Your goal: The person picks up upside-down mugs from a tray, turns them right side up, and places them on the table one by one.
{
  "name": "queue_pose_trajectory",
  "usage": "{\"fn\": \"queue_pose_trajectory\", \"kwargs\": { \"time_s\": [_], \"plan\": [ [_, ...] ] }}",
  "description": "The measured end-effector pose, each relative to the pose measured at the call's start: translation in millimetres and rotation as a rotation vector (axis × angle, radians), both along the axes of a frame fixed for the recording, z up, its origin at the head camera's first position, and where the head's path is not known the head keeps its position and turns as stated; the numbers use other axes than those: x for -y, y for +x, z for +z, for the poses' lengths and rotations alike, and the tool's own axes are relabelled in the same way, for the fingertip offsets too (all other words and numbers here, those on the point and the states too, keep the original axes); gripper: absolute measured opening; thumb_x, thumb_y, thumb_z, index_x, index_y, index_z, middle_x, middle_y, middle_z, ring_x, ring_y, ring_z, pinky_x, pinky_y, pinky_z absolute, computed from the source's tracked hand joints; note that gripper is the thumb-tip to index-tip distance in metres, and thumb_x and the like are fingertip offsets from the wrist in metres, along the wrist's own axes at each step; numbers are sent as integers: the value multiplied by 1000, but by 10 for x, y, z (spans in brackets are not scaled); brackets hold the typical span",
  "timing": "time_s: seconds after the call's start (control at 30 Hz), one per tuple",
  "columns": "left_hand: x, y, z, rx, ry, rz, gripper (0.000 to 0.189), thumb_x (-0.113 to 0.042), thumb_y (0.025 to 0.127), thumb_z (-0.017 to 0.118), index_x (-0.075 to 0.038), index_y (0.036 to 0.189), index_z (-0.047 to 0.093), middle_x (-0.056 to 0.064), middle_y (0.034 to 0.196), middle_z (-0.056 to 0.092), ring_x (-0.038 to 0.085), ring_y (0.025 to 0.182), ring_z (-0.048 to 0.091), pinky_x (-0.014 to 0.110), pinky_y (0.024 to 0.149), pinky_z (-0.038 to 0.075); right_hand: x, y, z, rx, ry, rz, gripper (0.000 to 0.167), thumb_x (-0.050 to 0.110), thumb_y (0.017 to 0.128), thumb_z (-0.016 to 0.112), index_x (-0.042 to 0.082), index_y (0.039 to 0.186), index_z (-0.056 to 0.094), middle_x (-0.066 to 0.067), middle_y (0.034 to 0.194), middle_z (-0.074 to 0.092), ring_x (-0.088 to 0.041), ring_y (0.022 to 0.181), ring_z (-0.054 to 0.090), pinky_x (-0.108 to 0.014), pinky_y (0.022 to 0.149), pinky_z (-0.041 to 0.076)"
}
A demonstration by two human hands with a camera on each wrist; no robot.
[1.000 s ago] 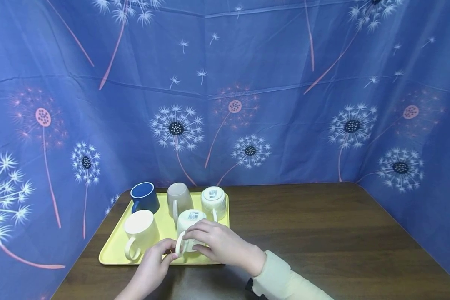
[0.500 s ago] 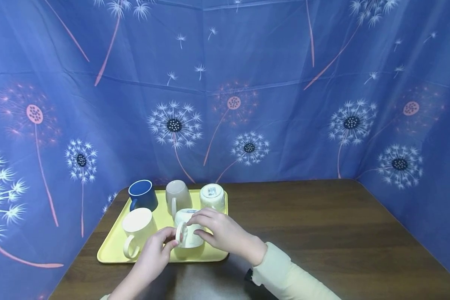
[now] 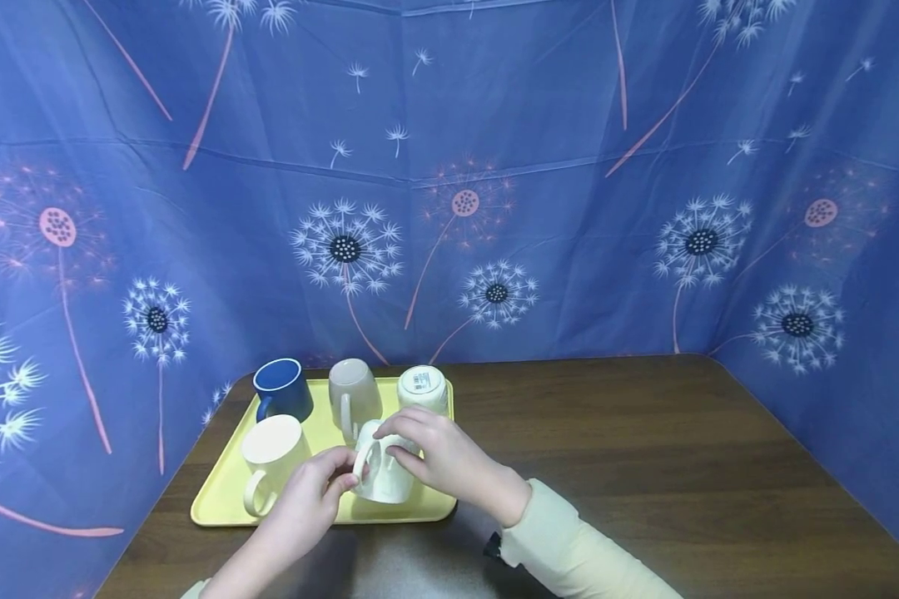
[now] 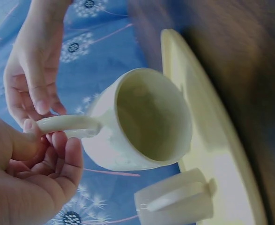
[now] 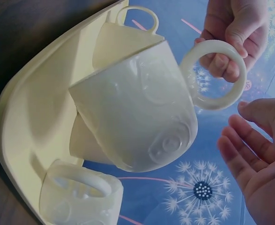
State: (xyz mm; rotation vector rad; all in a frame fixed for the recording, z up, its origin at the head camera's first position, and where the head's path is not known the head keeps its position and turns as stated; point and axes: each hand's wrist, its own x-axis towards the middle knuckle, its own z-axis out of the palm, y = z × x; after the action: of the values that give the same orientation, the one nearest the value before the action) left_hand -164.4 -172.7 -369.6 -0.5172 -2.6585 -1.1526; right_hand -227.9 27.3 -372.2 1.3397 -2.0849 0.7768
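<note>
Pinching the handle (image 5: 214,103) of one white mug (image 3: 388,481), the left hand (image 3: 310,499) holds it tilted over the tray (image 3: 221,492) at 4 o'clock; the right hand (image 3: 451,462), fingers loosely parted and holding nothing, is at the mug's 3 o'clock. Four further mugs occupy the tray, clocked from the held mug: cream mug (image 3: 275,453), 9; blue mug (image 3: 292,398), 10; grey mug (image 3: 355,391), 11; second white mug (image 3: 423,387), 1.

Mugs (image 3: 355,389) obstruct the tray (image 3: 221,495); rightward, the table (image 3: 644,466) allows passage.
</note>
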Motion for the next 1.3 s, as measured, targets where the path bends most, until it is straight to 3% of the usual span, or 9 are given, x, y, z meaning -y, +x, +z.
{"fn": "queue_pose_trajectory", "kwargs": {
  "time_s": [0.3,0.57,0.77,1.13,1.3],
  "plan": [
    [-67,81,165,1,-55,-85,7,-5,85,62,-13,86,62,-2,84,64,1,77,53,22,66,48,-21,48,80,-88,8,12,23,10,79,75,12,100,65,5,96,66,-5,93,60,-13,86,46],
    [-101,148,217,-19,-75,-153,8,-5,87,60,-13,87,61,-5,84,62,0,75,52,22,65,48,-74,124,136,-111,34,55,24,6,77,74,12,98,64,5,95,65,-5,91,59,-11,85,45],
    [-123,166,268,-63,-126,-167,12,-2,85,62,-15,85,61,-10,80,57,-1,73,49,21,63,46,-96,160,158,-139,55,110,21,3,78,73,11,96,63,4,94,64,-5,89,59,-11,84,45],
    [-158,162,344,-95,-178,-231,13,-3,84,63,-15,83,61,-13,79,54,-1,73,49,20,65,47,-191,221,186,-107,55,114,18,3,79,72,10,92,63,4,89,64,-4,85,59,-11,81,46],
    [-173,158,392,-66,-197,-276,11,-4,84,63,-15,84,61,-13,79,53,-1,73,48,20,65,45,-237,263,206,-44,47,111,21,-1,75,74,10,90,65,4,87,65,-4,82,60,-12,78,47]
  ]
}}
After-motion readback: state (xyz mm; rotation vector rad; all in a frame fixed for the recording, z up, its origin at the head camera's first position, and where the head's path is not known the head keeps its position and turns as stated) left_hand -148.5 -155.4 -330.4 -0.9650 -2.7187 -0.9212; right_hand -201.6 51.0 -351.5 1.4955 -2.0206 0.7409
